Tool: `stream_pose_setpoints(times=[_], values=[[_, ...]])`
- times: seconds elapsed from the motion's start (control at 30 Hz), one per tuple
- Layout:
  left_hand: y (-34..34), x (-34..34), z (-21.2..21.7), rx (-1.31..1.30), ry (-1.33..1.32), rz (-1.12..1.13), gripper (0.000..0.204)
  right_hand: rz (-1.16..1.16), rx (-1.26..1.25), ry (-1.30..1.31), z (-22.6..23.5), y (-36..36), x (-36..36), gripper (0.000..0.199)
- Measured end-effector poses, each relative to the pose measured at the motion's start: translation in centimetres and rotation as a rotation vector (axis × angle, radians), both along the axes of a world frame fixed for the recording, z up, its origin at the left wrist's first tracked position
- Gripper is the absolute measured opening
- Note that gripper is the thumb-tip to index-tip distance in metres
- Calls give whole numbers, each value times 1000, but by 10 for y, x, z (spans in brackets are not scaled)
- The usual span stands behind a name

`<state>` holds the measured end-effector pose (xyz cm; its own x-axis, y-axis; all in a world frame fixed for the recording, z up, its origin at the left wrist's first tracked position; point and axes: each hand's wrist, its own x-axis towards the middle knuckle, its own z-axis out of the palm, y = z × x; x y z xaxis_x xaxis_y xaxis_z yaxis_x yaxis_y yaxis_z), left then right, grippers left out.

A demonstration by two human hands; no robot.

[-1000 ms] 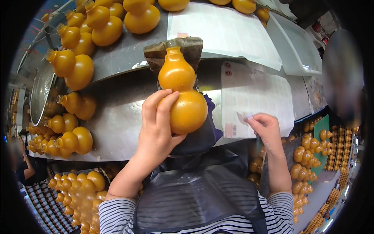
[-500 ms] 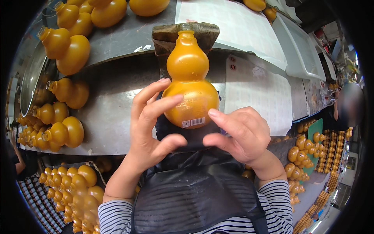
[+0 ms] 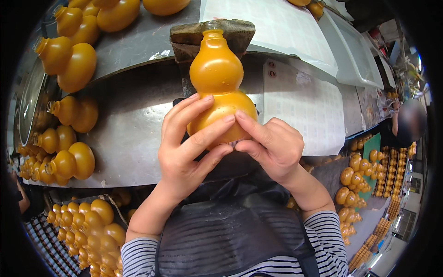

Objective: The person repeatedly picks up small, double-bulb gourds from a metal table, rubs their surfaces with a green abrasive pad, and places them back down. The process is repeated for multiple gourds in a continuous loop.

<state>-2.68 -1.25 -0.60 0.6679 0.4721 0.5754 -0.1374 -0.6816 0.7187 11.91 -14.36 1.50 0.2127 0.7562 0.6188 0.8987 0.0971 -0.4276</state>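
A glossy amber gourd-shaped bottle (image 3: 216,69) lies with its clear threaded neck on a notched wooden block (image 3: 239,39) and its rounded base toward me. My left hand (image 3: 181,143) curves around the left of the lower bulb, fingertips on its front, thumb at the base. From the right, my right hand (image 3: 276,145) presses its index fingertip on the front of the bulb, its thumb at the lower edge. Between the two thumbs a bit of a barcode label (image 3: 236,142) shows. My fingers cover most of the label area.
Several more amber gourd bottles (image 3: 76,161) line the left of the metal bench (image 3: 134,138). Pale label sheets (image 3: 300,106) lie at the right, with a translucent plastic bin (image 3: 353,51) beyond. Crowded bottles (image 3: 87,226) stand at lower left. A co-worker (image 3: 410,120) is at far right.
Both hands have closed in on the bottle's lower bulb, fingertips and thumbs now touching it and covering the label. The bottle still rests on the block; the view has shifted slightly.
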Motion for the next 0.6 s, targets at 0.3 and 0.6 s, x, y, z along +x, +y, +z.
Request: stream_pose_setpoints(times=[0.3, 0.6], values=[[10, -2, 3, -46, 37, -45, 44, 28, -1, 86, 6, 3, 2, 48], [11, -2, 11, -44, 74, -51, 47, 45, -14, 41, 4, 3, 4, 49]])
